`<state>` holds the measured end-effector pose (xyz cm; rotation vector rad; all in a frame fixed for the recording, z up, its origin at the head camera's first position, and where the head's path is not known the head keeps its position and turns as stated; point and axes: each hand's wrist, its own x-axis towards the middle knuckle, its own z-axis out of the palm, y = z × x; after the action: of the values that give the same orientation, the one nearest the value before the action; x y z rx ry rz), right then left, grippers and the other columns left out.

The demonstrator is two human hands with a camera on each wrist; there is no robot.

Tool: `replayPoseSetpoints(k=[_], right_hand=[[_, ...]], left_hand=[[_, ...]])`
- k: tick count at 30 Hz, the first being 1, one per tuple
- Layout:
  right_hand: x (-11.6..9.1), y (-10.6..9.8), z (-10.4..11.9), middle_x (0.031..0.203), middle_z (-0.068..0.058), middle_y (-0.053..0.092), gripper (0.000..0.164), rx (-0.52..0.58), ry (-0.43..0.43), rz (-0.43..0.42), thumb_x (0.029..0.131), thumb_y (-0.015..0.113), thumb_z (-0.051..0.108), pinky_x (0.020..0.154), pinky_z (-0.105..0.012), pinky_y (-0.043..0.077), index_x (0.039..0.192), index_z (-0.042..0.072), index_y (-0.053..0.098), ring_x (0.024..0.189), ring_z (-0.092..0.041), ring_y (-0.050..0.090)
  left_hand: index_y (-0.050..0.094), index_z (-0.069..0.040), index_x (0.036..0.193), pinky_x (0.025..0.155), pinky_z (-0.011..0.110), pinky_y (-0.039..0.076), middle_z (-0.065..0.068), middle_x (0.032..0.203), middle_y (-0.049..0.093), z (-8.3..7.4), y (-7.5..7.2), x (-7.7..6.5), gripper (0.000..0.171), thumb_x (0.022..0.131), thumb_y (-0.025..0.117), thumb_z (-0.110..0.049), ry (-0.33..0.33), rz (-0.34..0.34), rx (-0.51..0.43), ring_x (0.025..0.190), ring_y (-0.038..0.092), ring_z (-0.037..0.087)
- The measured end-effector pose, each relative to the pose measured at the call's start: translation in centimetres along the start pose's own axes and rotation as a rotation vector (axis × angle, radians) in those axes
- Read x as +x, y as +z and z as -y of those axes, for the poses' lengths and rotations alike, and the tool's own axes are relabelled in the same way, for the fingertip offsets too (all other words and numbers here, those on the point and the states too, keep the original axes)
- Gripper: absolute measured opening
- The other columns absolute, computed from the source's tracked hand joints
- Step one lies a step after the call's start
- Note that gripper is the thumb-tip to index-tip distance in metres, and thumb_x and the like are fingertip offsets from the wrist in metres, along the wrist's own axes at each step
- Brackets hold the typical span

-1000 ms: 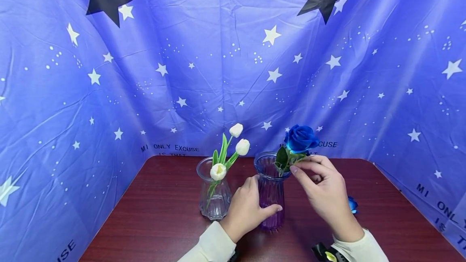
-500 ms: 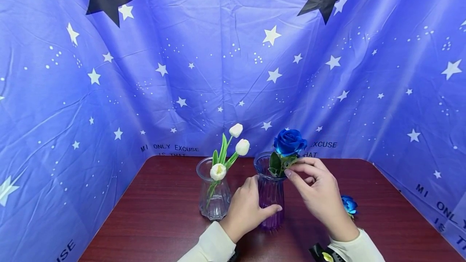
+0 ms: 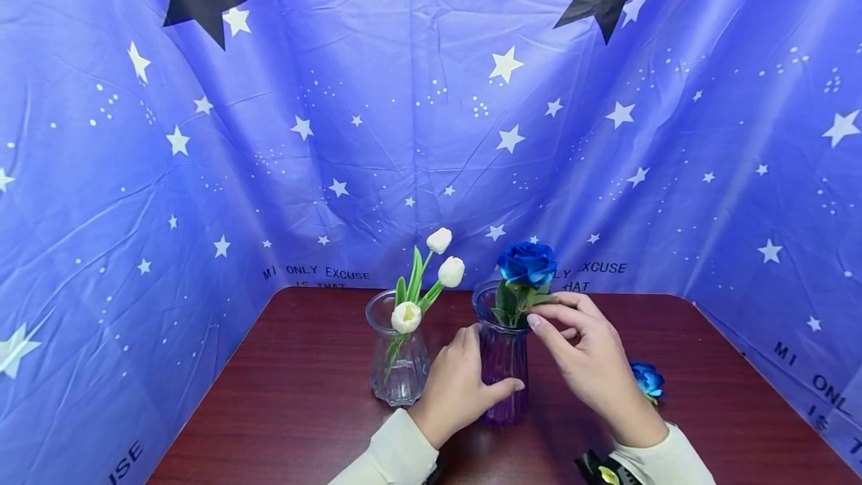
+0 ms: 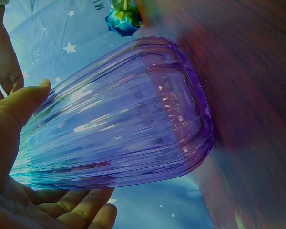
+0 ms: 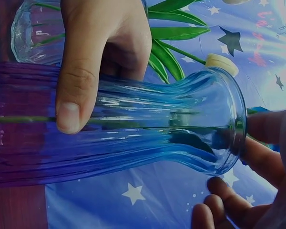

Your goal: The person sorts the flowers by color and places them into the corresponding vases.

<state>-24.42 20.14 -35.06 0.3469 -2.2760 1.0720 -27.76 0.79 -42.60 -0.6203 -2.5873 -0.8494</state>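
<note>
My left hand (image 3: 453, 388) grips the ribbed glass vase (image 3: 505, 354), which shades from blue at the rim to purple at the base; the thumb lies across its near side. A blue artificial rose (image 3: 528, 264) stands in this vase with its bloom above the rim. Its green stem (image 5: 24, 119) shows through the glass in the right wrist view. At the rim, my right hand (image 3: 595, 361) pinches the rose just under the bloom between thumb and fingers; the exact contact is partly hidden. The left wrist view shows the vase's purple lower part (image 4: 119, 114) standing on the table.
Left of my left hand stands a clear glass vase (image 3: 399, 373) with white tulips (image 3: 450, 272). Another blue flower (image 3: 648, 380) lies on the dark red table (image 3: 289, 410), right of my right hand. A starry blue cloth (image 3: 377, 133) hangs around the table.
My right hand has moved left with the rose, and the bloom has come lower over the vase. The flower on the table shows more. My left hand keeps its grip.
</note>
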Motion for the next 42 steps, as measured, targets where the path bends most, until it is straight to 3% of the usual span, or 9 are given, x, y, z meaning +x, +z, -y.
replayPoseSetpoints(k=[5,11,16,28,42], right_hand=[[-0.1,-0.1,0.0,0.129,-0.003,0.063,0.015,-0.016,-0.015,0.069,0.100,0.070,0.027,0.073,-0.023,0.052,0.112,0.025,0.079,0.085,-0.005,0.063],[-0.1,0.0,0.0,0.132,0.000,0.062,0.015,-0.026,-0.034,0.113,0.102,0.066,0.029,0.080,-0.022,0.053,0.113,0.026,0.076,0.099,-0.008,0.062],[-0.1,-0.1,-0.2,0.137,-0.002,0.060,0.017,-0.044,-0.023,0.138,0.104,0.063,0.033,0.080,-0.023,0.053,0.115,0.028,0.075,0.099,-0.009,0.064],[-0.1,-0.4,-0.1,0.137,-0.003,0.060,0.017,-0.051,-0.048,0.129,0.103,0.066,0.029,0.078,-0.023,0.053,0.117,0.028,0.075,0.092,-0.006,0.065],[0.1,-1.7,0.2,0.132,-0.002,0.063,0.016,-0.030,-0.067,0.070,0.099,0.070,0.020,0.080,-0.012,0.049,0.114,0.021,0.076,0.097,-0.001,0.061]], left_hand=[[0.048,-0.001,0.146,0.098,0.044,0.057,0.011,0.130,0.064,-0.1,0.0,0.0,0.097,0.081,0.078,-0.066,0.000,-0.001,0.007,0.113,0.069,0.028],[0.048,0.000,0.145,0.097,0.044,0.057,0.011,0.129,0.064,-0.1,-0.1,-0.1,0.096,0.081,0.079,-0.064,0.010,-0.010,0.012,0.112,0.070,0.028],[0.047,-0.001,0.145,0.098,0.044,0.056,0.011,0.128,0.064,-0.1,-0.1,-0.1,0.095,0.081,0.079,-0.064,0.005,-0.003,0.012,0.112,0.070,0.028],[0.047,-0.002,0.146,0.098,0.043,0.056,0.010,0.129,0.064,-0.1,-0.1,0.0,0.096,0.082,0.078,-0.066,-0.007,0.012,0.003,0.113,0.069,0.028],[0.047,-0.003,0.146,0.099,0.044,0.056,0.009,0.129,0.064,-0.1,-0.1,0.1,0.097,0.081,0.078,-0.067,-0.015,0.012,-0.004,0.114,0.069,0.027]])
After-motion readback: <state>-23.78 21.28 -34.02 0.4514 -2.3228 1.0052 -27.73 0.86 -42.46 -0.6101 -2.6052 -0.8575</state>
